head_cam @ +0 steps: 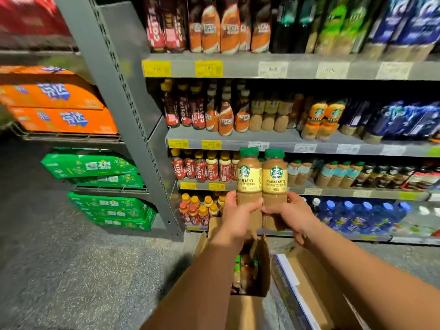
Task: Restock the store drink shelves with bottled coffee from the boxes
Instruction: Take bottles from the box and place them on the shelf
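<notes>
Above the open box [246, 310], the left hand [238, 217] and right hand [295, 217] curl their fingers low round two touching coffee bottles [275, 179]. Gripped so low, one may tip against the shelf [338, 192] front edge.

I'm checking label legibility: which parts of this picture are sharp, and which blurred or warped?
Head view: the Cheese Latte bottles in the left hand and right hand are sharp, labels readable; the top-shelf bottles and price tags are smeared by blur; the shelf upright slants from wide-angle distortion.
</notes>
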Tool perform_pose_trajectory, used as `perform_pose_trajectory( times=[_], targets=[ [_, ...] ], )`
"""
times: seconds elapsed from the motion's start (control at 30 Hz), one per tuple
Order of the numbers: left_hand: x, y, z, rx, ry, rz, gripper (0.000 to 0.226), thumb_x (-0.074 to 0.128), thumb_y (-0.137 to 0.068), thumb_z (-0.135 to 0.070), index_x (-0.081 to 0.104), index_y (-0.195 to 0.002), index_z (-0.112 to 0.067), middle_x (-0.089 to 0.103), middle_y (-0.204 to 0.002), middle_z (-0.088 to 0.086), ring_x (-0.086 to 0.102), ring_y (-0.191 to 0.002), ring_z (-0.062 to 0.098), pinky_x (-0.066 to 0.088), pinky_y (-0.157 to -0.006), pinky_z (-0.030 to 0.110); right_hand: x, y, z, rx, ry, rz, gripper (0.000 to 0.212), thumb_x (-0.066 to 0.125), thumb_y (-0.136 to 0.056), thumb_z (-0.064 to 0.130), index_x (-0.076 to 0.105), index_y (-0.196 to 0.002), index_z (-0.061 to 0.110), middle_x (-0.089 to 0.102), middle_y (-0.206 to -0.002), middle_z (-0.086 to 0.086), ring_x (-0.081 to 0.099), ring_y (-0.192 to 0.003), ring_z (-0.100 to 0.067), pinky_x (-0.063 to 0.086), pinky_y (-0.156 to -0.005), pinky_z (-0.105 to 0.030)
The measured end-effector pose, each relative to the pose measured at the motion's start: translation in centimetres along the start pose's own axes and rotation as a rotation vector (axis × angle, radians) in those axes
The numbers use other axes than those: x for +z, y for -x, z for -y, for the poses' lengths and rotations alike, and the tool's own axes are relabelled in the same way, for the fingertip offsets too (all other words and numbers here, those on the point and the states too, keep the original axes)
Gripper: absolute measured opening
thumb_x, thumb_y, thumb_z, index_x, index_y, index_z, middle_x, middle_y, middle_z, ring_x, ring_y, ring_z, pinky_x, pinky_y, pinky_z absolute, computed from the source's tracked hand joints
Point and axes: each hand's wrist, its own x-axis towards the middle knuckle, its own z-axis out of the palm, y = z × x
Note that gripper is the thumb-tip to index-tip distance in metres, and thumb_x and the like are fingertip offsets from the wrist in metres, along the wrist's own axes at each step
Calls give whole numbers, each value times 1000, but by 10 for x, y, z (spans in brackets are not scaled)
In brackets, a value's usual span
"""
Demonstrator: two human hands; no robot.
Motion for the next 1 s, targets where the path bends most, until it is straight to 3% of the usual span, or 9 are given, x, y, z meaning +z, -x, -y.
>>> perform_pose_trajectory(
  times=[0.1, 0.2, 0.3, 0.53, 0.63, 0.8, 0.9, 1.0],
  targets=[
    [11, 5, -18, 3, -22, -18, 43, 77, -76, -18, 51, -107, -33, 67, -112, 1, 63, -107, 24, 46, -97, 52, -7, 7, 14, -28, -15, -16, 49, 79, -72, 5, 57, -116, 10, 67, -104, -7, 62, -82, -13, 45, -58, -24],
    [24, -2, -31, 29, -45, -41, 52, 77, -75, -17, 49, -117, -26, 66, -115, 2, 61, -108, 23, 44, -100, 50, -15, 6, 26, -49, -48, -60, 50, 80, -70, 4, 57, -113, 11, 67, -94, -3, 63, -83, -15, 48, -67, -27],
    [33, -13, -41, 65, -75, -30, 63, 77, -76, -19, 44, -130, -21, 63, -120, 1, 58, -112, 22, 42, -101, 45, -21, 1, 37, -62, -66, -61, 47, 79, -72, 3, 54, -110, 14, 65, -91, -1, 62, -79, -13, 46, -61, -25],
    [37, -68, -56, 97, -86, 72, 45, 74, -80, -11, 51, -117, -21, 66, -101, -6, 64, -93, 10, 49, -72, 25, -25, -48, 56, -83, 3, -117, 43, 79, -71, 3, 59, -107, 16, 67, -97, -2, 62, -83, -14, 47, -66, -26],
    [34, -99, -67, 53, -145, 84, 42, 76, -77, -9, 54, -110, -22, 68, -107, -1, 65, -101, 19, 52, -87, 37, -20, -72, 65, -64, -5, -142, 41, 78, -71, 0, 59, -102, 18, 67, -92, 2, 62, -82, -12, 48, -66, -25],
    [35, -148, -86, 50, -229, 98, 44, 77, -75, -5, 55, -113, -13, 67, -112, 6, 64, -102, 23, 52, -91, 41, -16, -114, 81, -29, 56, -207, 50, 82, -67, 5, 63, -113, 12, 70, -104, -6, 66, -94, -24, 53, -90, -42],
    [42, -175, -91, 48, -218, 115, 46, 76, -76, -1, 54, -116, -10, 65, -109, 9, 63, -102, 25, 52, -91, 42, -20, -137, 88, -26, 72, -241, 49, 82, -67, 7, 64, -112, 12, 70, -104, -6, 66, -94, -24, 53, -91, -42],
    [52, -201, -90, 56, -246, 109, 42, 80, -73, -7, 56, -107, -16, 65, -109, 8, 62, -106, 29, 51, -93, 47, -31, -159, 96, -27, 97, -258, 47, 82, -68, 9, 63, -110, 14, 68, -100, -2, 64, -92, -20, 51, -87, -34]
  ],
)
